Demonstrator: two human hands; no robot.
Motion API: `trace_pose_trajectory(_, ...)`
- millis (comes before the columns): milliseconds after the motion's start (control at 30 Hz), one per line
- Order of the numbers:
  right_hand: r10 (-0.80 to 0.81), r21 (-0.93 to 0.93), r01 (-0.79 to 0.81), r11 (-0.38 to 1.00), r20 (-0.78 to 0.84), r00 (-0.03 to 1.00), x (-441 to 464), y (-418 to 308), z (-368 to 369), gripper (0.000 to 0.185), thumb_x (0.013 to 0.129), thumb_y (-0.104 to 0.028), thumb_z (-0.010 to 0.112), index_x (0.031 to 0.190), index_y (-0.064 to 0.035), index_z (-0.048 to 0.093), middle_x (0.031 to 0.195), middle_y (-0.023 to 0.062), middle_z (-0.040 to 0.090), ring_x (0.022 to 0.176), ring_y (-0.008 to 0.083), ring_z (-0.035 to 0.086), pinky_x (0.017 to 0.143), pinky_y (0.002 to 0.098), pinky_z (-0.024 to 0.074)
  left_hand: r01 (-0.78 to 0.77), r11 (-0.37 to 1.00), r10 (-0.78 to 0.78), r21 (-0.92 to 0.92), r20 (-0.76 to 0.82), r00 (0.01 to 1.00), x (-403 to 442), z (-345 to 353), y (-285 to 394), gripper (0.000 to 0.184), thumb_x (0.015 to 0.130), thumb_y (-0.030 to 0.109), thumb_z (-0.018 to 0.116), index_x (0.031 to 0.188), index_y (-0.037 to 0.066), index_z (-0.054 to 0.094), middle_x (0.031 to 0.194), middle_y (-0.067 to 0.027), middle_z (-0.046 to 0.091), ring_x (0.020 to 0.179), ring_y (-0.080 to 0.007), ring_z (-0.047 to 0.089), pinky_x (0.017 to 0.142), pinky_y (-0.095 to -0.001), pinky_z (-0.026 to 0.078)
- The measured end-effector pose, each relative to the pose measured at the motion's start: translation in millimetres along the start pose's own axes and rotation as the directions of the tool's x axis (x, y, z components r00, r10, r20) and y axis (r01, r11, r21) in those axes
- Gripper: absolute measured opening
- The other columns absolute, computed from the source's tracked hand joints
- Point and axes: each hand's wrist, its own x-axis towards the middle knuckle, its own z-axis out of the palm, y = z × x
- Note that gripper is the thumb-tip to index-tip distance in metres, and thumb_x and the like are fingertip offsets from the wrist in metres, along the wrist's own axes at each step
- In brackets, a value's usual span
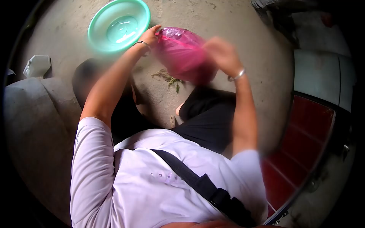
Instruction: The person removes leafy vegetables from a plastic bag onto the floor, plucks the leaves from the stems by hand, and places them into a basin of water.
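A pink plastic bag (180, 53), bulging and partly see-through, is in front of me above the floor. My left hand (150, 37) pinches its upper left edge between closed fingers. At the bag's right side is my right hand (224, 56), smeared by motion; its fingers look bent, but whether they grip the plastic cannot be made out. What fills the bag is hidden by the pink film. Just left of my left hand, a mint-green basin (131, 43) rests on the floor, its shiny inside showing.
Some green leafy stems (169, 79) lie on the concrete floor (262, 49) below the bag. A red-tiled panel (304, 129) and pale cabinet (315, 74) stand at right. A clear plastic container (37, 66) is at left. Dark objects are at the upper right.
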Motion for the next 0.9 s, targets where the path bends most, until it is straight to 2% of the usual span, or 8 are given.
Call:
trace_pose_trajectory(200,0.174,0.282,-0.127,0.951,-0.15,0.973,-6.1,10.3,-11.7,0.006,0.08,-0.001,0.053,0.083,-0.0006,0.058,0.075,-0.0007,0.057,0.07,0.0058,0.051,0.065,0.0187,0.0431,0.079,0.986,-0.064,0.147,-0.1,0.993,-5.4,0.2,9.7,0.022,0.071,0.017,0.065,0.089,0.005,0.063,0.076,-0.0107,0.064,0.068,-0.0173,0.061,0.064,-0.0287,0.047)
trace_pose_trajectory(333,0.258,0.201,-0.216,0.956,-0.219,0.941,-9.3,22.4,-26.1,0.007,0.081,-0.003,0.053,0.085,0.0001,0.058,0.075,-0.0001,0.058,0.068,0.0063,0.052,0.062,0.019,0.044,-0.033,0.984,0.065,0.175,-0.18,0.982,-18.1,-14.2,43.3,0.017,0.072,0.015,0.062,0.084,0.003,0.063,0.072,-0.0091,0.064,0.065,-0.0154,0.061,0.062,-0.0284,0.047)
trace_pose_trajectory(367,0.255,0.208,-0.201,0.957,-0.274,0.927,-11.5,21.3,-31.0,0.008,0.081,-0.003,0.053,0.085,-0.0001,0.059,0.074,-0.0001,0.058,0.067,0.0065,0.053,0.061,0.0193,0.0445,-0.078,0.988,0.103,0.136,-0.191,0.976,-18.2,-18.8,51.0,0.016,0.075,0.02,0.058,0.082,0.007,0.065,0.076,-0.0125,0.063,0.072,-0.0274,0.061,0.067,-0.0342,0.047)
trace_pose_trajectory(433,0.249,0.217,-0.176,0.96,-0.379,0.891,-14.0,20.3,-40.5,0.008,0.081,-0.003,0.053,0.086,-0.0006,0.059,0.074,-0.0001,0.058,0.065,0.0069,0.054,0.059,0.0198,0.0454,-0.23,0.973,0.222,-0.003,-0.253,0.942,-26.8,-32.2,73.8,0.021,0.078,0.021,0.061,0.085,0.001,0.062,0.073,-0.0079,0.064,0.065,-0.0136,0.061,0.06,-0.0265,0.046)
trace_pose_trajectory(567,0.228,0.062,-0.228,0.972,-0.505,0.832,-14.4,38.6,-43.6,0.008,0.081,-0.005,0.054,0.085,-0.0016,0.059,0.073,0.0013,0.059,0.063,0.0076,0.055,0.056,0.0205,0.0472,-0.183,0.981,0.193,0.068,-0.204,0.96,-31.5,-52.7,105.9,0.026,0.083,0.024,0.055,0.097,0.002,0.06,0.083,-0.0097,0.065,0.073,-0.015,0.061,0.066,-0.0253,0.047)
trace_pose_trajectory(667,0.112,0.031,-0.124,0.992,-0.675,0.729,-10.6,13.1,-48.3,0.008,0.081,-0.005,0.055,0.086,0.0002,0.058,0.076,0.0033,0.059,0.065,0.0088,0.057,0.056,0.0214,0.0494,-0.293,0.955,0.256,-0.034,-0.398,0.881,-52.9,-55.6,135.3,0.022,0.084,0.023,0.055,0.092,0.003,0.06,0.072,-0.0084,0.062,0.06,-0.0114,0.053,0.059,-0.0261,0.045)
trace_pose_trajectory(700,0.077,0.029,-0.081,0.996,-0.712,0.698,-8.7,11.7,-51.3,0.008,0.081,-0.004,0.054,0.086,0.0006,0.058,0.076,0.0036,0.059,0.065,0.009,0.057,0.056,0.0216,0.0499,-0.183,0.977,0.141,-0.113,-0.303,0.942,-54.7,-65.1,148.7,0.023,0.084,0.023,0.055,0.091,0.002,0.06,0.072,-0.0084,0.062,0.06,-0.01,0.053,0.058,-0.0251,0.045)
trace_pose_trajectory(900,-0.064,-0.002,0.124,0.992,-0.864,0.499,-5.5,-4.2,-61.6,0.01,0.082,-0.001,0.049,0.09,0.0027,0.053,0.078,0.0085,0.059,0.064,0.0122,0.058,0.053,0.0226,0.0503,-0.415,0.858,0.305,-0.303,-0.351,0.885,-62.6,-64.0,162.0,0.026,0.084,0.026,0.055,0.096,0.003,0.058,0.068,-0.0026,0.059,0.056,-0.0072,0.05,0.051,-0.0206,0.042)
